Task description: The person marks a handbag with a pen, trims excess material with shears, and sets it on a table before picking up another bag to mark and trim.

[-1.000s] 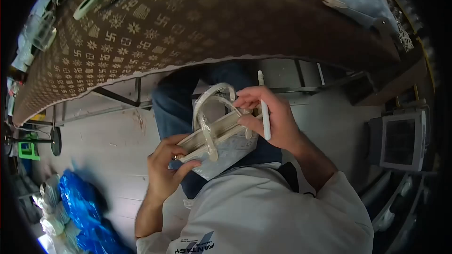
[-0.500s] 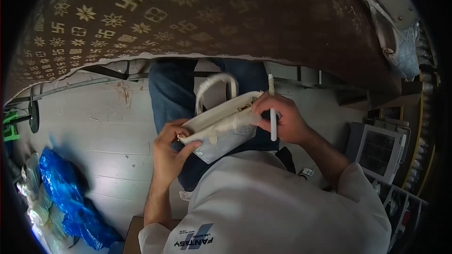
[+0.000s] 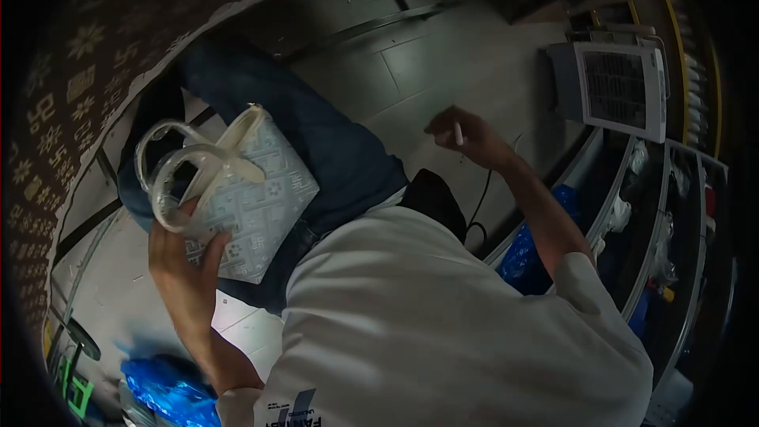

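A small pale handbag (image 3: 265,190) with an embossed pattern rests on my lap, tilted. Clear wrapping covers its two looped handles (image 3: 164,182). My left hand (image 3: 180,257) grips the bag's lower left side, thumb on the front panel and fingers mostly hidden behind it. Well to the right of the bag, over the floor, my right hand (image 3: 466,138) is closed around a thin white stick (image 3: 458,134), whose kind I cannot make out. The fingers there are dim and slightly blurred.
Patterned brown cloth (image 3: 79,71) hangs at the upper left. A grey-white heater-like box (image 3: 621,87) stands at the right, above metal shelving (image 3: 664,229) with bagged items. Blue plastic bags (image 3: 170,387) lie at the lower left. A black cable (image 3: 478,213) runs along the floor.
My right hand has left the bag and moved right with the white stick. My left hand has carried the bag left, turning its front panel toward me. The view has swung right.
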A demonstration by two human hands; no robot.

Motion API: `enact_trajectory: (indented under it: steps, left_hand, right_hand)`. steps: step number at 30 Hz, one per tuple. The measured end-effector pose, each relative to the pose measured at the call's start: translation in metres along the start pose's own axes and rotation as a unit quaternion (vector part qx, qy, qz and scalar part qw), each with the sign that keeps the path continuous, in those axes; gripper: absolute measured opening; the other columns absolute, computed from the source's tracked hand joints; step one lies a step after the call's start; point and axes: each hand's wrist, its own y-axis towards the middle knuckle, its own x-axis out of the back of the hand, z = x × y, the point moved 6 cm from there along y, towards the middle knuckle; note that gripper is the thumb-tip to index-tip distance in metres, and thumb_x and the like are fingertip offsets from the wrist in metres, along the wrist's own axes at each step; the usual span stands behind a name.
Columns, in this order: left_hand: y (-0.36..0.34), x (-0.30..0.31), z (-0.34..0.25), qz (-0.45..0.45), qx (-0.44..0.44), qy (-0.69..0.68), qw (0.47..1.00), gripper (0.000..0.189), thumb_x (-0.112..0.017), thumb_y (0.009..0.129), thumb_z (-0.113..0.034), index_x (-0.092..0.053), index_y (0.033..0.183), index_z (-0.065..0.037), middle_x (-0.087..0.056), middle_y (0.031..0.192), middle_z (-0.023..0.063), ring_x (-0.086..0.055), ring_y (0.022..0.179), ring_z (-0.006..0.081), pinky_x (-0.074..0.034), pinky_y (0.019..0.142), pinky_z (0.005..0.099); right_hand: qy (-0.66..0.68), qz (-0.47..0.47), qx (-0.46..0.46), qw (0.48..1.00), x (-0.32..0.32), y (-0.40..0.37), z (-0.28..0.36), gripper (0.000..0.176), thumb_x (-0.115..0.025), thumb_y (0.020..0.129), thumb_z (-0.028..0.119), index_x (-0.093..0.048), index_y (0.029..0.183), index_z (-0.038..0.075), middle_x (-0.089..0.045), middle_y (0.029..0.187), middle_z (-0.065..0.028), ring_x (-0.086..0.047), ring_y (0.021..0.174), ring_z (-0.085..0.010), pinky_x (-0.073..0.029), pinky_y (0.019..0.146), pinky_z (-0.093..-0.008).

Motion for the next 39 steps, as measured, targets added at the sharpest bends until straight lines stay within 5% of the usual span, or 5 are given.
enact_trajectory:
  steps: [7, 19, 35, 38, 39]
  left_hand:
    - [0.003, -0.005, 0.001, -0.013, 0.037, 0.006, 0.999, 0.05, -0.084, 0.071, -0.007, -0.065, 0.116, -0.002, -0.067, 0.108, 0.0166, -0.065, 0.098, 0.0355, -0.051, 0.085, 0.0426]
    - [0.002, -0.01, 0.002, -0.023, 0.101, 0.018, 0.994, 0.047, -0.084, 0.074, -0.011, -0.066, 0.116, -0.002, -0.067, 0.108, 0.0151, -0.064, 0.098, 0.0336, -0.051, 0.084, 0.0414]
    - [-0.008, -0.009, 0.0, -0.089, 0.129, 0.012, 0.987, 0.025, -0.073, 0.084, -0.01, -0.068, 0.108, -0.002, -0.068, 0.099, 0.0167, -0.065, 0.091, 0.0359, -0.05, 0.081, 0.0402]
    - [-0.012, -0.013, 0.001, -0.092, 0.13, 0.001, 0.987, 0.024, -0.072, 0.085, -0.009, -0.068, 0.108, -0.002, -0.068, 0.099, 0.0169, -0.065, 0.091, 0.0356, -0.05, 0.081, 0.0402]
    - [-0.014, -0.012, 0.001, -0.096, 0.132, -0.001, 0.987, 0.023, -0.071, 0.086, -0.008, -0.068, 0.108, -0.002, -0.068, 0.099, 0.017, -0.065, 0.091, 0.0355, -0.05, 0.081, 0.0403]
  right_hand:
    - [0.331, 0.111, -0.211, 0.913, -0.066, -0.068, -0.146, 0.052, -0.061, 0.097, 0.044, -0.054, 0.132, 0.006, -0.061, 0.114, -0.0046, -0.056, 0.11, -0.0153, -0.042, 0.099, -0.0296]
    - [0.446, 0.114, -0.109, 0.881, -0.089, -0.049, -0.136, 0.058, -0.068, 0.091, 0.045, -0.051, 0.129, 0.005, -0.06, 0.113, -0.0025, -0.056, 0.104, -0.0115, -0.044, 0.097, -0.0287]
    - [0.451, 0.09, -0.154, 0.875, -0.05, -0.027, -0.1, 0.056, -0.069, 0.091, 0.038, -0.05, 0.131, 0.004, -0.061, 0.121, -0.0077, -0.059, 0.113, -0.0182, -0.048, 0.098, -0.0329]
    - [0.244, 0.022, -0.305, 0.92, -0.021, -0.067, -0.172, 0.05, -0.067, 0.094, 0.031, -0.051, 0.132, 0.003, -0.063, 0.12, -0.0102, -0.062, 0.111, -0.0212, -0.05, 0.097, -0.034]
    - [0.105, 0.191, -0.375, 0.901, -0.025, -0.102, -0.194, 0.046, -0.067, 0.094, 0.027, -0.053, 0.131, 0.003, -0.064, 0.119, -0.0111, -0.064, 0.109, -0.0222, -0.051, 0.097, -0.0345]
